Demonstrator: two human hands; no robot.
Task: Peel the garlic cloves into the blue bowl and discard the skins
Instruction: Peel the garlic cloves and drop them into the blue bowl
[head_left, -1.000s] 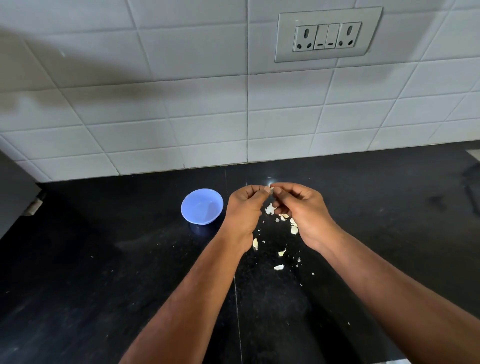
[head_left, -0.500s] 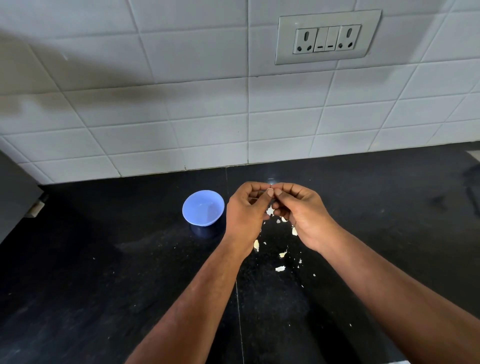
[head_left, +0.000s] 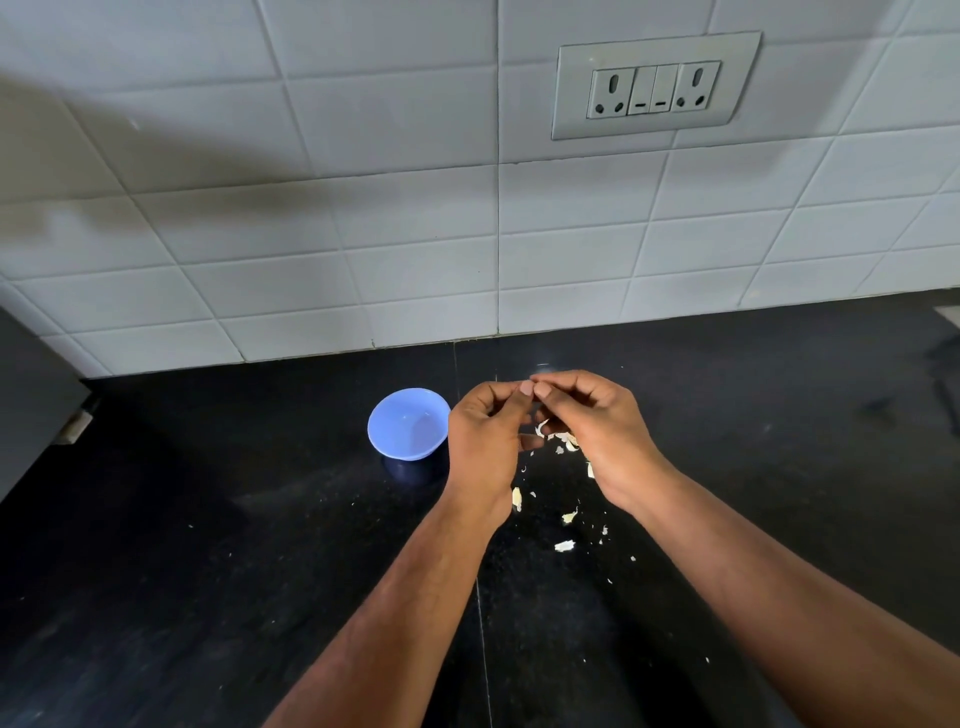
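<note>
Presently catalogued, with the blue bowl (head_left: 409, 424) as reference: the bowl stands upright on the black countertop (head_left: 208, 571), its inside showing pale blue, and whether any peeled cloves lie in it cannot be told. Just right of the bowl, the left hand (head_left: 485, 441) is raised above the counter with its fingers curled inward and the thumb tip brought up against the thumb tip of the right hand (head_left: 597, 431), which sits further right of the bowl, fingers likewise curled. Both hands meet at the fingertips as if pinching one small item between them; the garlic clove itself is hidden by the fingers, so what is held cannot be confirmed. A curl of pale skin shows at the underside of the right hand, right of the bowl. Garlic skins (head_left: 566, 519) lie scattered on the counter to the right of the bowl and nearer the person than it, beneath and between the two wrists: one piece beside the left wrist, several smaller flakes trailing toward the right forearm. Behind the bowl, the white tiled wall (head_left: 363, 234) rises from the back edge of the counter. Up and to the right of the bowl, a socket plate (head_left: 655, 85) with two outlets and two switches is set into the tiles. Far left of the bowl, a grey appliance edge (head_left: 31, 395) borders the counter.
</note>
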